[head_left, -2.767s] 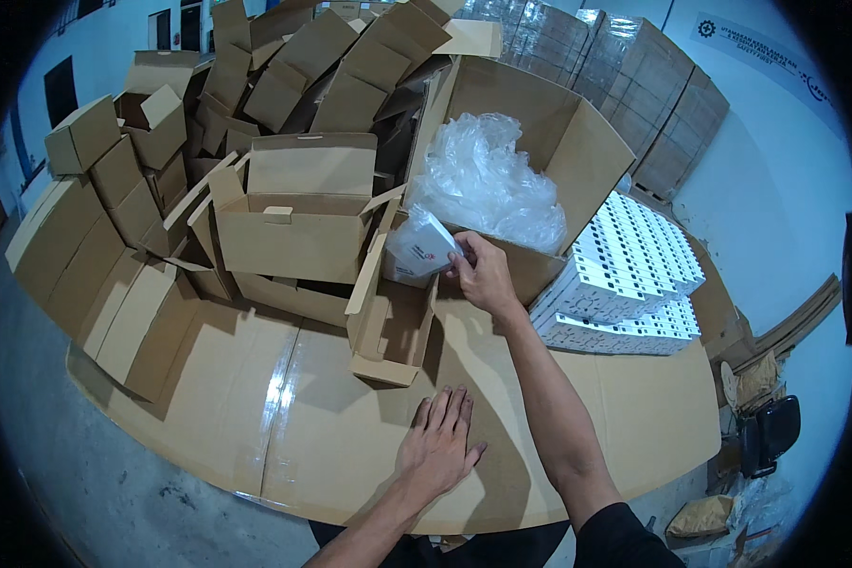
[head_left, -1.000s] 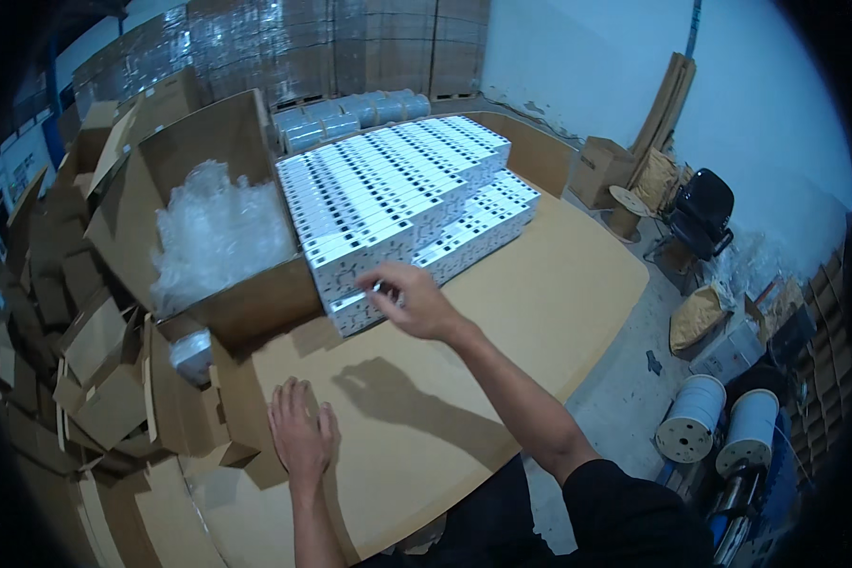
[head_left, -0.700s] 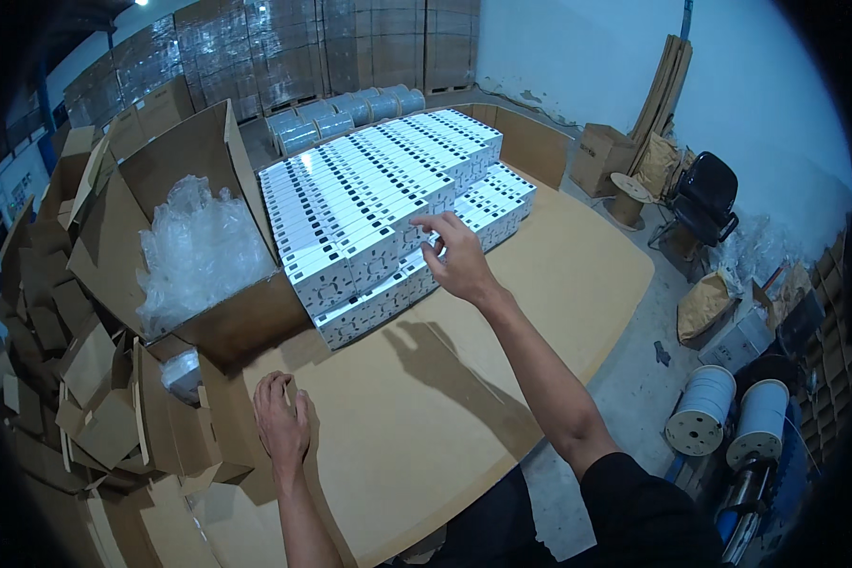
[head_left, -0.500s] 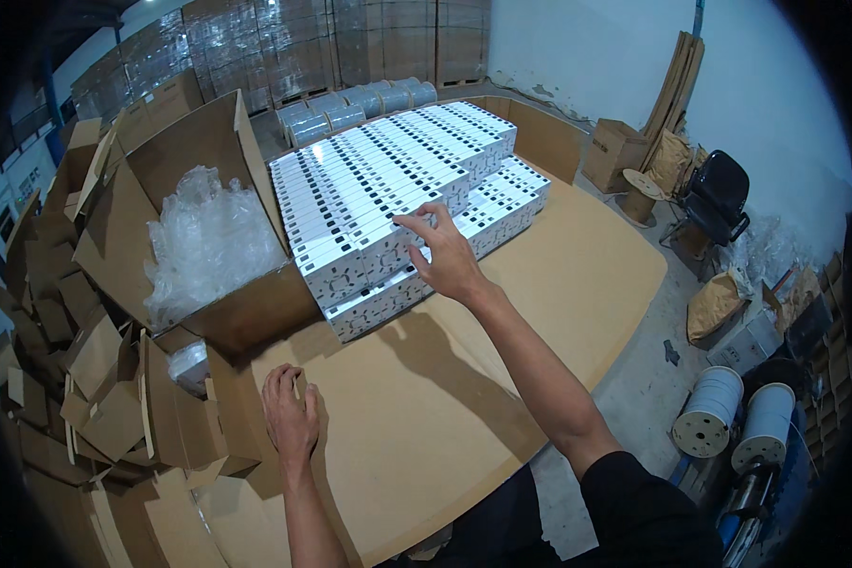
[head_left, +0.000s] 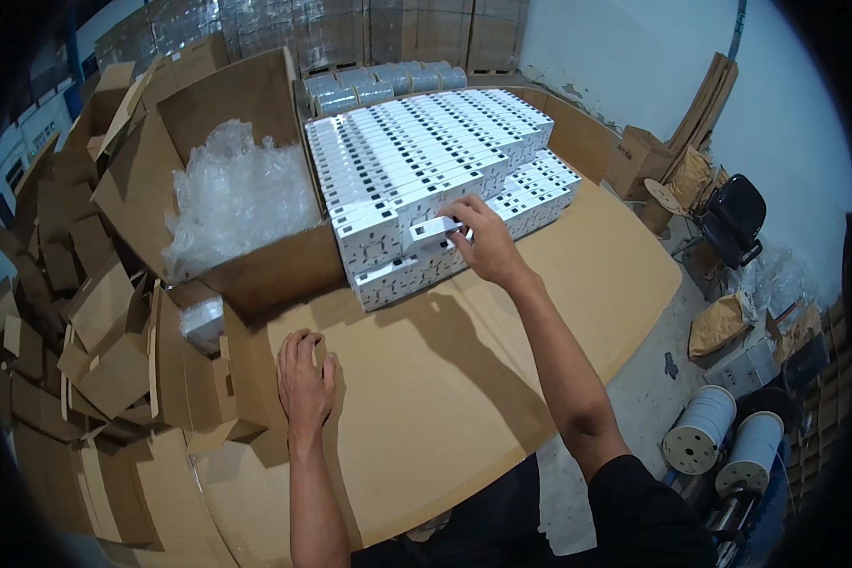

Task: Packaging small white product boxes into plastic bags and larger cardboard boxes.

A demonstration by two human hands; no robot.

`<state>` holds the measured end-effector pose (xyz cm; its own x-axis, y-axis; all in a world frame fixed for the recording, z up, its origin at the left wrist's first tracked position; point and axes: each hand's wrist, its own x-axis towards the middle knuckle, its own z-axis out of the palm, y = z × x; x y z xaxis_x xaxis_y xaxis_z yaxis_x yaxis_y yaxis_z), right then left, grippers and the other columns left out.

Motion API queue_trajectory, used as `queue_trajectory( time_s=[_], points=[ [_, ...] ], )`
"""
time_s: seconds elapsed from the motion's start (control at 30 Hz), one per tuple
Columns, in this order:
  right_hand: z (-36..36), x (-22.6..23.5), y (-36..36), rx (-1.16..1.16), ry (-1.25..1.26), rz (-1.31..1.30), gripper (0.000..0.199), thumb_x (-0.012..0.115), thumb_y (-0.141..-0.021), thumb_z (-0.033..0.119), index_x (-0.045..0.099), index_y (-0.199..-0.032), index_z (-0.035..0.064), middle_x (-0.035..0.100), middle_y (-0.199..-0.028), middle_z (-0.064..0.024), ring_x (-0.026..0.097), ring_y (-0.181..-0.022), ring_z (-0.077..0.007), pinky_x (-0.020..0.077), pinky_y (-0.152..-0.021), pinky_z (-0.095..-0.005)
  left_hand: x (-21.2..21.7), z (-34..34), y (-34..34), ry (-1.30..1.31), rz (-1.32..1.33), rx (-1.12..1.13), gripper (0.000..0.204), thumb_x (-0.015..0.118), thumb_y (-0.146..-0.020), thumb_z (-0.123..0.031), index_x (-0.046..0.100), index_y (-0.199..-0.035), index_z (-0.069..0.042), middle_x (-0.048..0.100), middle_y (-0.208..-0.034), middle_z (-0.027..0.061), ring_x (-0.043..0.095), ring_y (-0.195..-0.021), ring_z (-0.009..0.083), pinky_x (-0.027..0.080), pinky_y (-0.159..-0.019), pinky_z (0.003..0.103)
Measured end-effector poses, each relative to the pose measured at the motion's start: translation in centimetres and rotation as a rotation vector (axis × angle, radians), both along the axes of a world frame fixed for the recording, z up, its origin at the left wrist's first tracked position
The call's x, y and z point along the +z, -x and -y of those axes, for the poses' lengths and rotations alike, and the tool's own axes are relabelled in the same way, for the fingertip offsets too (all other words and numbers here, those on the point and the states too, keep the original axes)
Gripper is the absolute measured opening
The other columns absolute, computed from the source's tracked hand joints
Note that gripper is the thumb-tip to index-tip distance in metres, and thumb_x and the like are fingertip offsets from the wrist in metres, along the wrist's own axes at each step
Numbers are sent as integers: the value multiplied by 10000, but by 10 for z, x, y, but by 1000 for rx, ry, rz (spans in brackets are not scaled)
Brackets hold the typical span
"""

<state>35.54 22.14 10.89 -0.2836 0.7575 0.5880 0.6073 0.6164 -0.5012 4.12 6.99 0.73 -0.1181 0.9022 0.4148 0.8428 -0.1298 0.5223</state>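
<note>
My right hand [head_left: 488, 241] pinches one slim white box [head_left: 433, 230] at its right end, in front of the stack's near side. The stack [head_left: 417, 180] is made of many such white boxes, packed upright in tight rows and two layers, with dark square marks along their tops and dark patterns on their sides. My left hand [head_left: 306, 381] rests on the cardboard-covered table [head_left: 417, 398], fingers loosely bent and apart, holding nothing. Close to it stands a narrow open carton [head_left: 199, 388] with a clear-wrapped white item [head_left: 203, 325] inside.
A large open box [head_left: 270, 275] full of clear plastic bags [head_left: 241, 199] stands left of the stack. Open cartons [head_left: 95, 312] pile up at the far left. Beyond the table's right edge are cable spools [head_left: 701, 429], a black chair [head_left: 734, 213] and a brown sack [head_left: 718, 325].
My right hand has taken hold of a white box and drawn it from the stack's near edge. My left hand has stayed on the table. The view has shifted slightly.
</note>
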Motion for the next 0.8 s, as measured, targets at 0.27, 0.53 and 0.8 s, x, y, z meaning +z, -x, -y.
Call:
queue_trajectory(
  time_s=[0.27, 0.53, 0.8],
  points=[
    [73, -3, 33, 135, 294, -243, 341, 617, -880, -99, 606, -1203, 9, 663, -1046, -137, 673, -749, -206, 539, -638, -325, 24, 10, 4, 118, 557, -71, 342, 637, -981, -112, 597, -1312, -36, 659, -1099, 125, 657, -912, 197, 550, -781, 321],
    [107, -47, 133, 326, 520, -194, 317, 648, -892, -39, 613, -1205, -2, 671, -1090, -157, 698, -877, -264, 582, -719, -354, 28, 16, 28, 502, 1207, -109, 365, 498, -1090, -347, 634, -1295, -78, 681, -833, 90, 614, -584, 105, 486, -503, 225],
    [91, -110, 159, 404, 603, -684, 211, 629, -956, -20, 614, -1166, -23, 622, -1273, -150, 664, -1064, -188, 575, -837, -292, 11, 1, 35, 244, 1144, -125, 385, 629, -1002, -66, 533, -1372, -107, 654, -1033, 68, 615, -876, 94, 530, -725, 248]
  ],
)
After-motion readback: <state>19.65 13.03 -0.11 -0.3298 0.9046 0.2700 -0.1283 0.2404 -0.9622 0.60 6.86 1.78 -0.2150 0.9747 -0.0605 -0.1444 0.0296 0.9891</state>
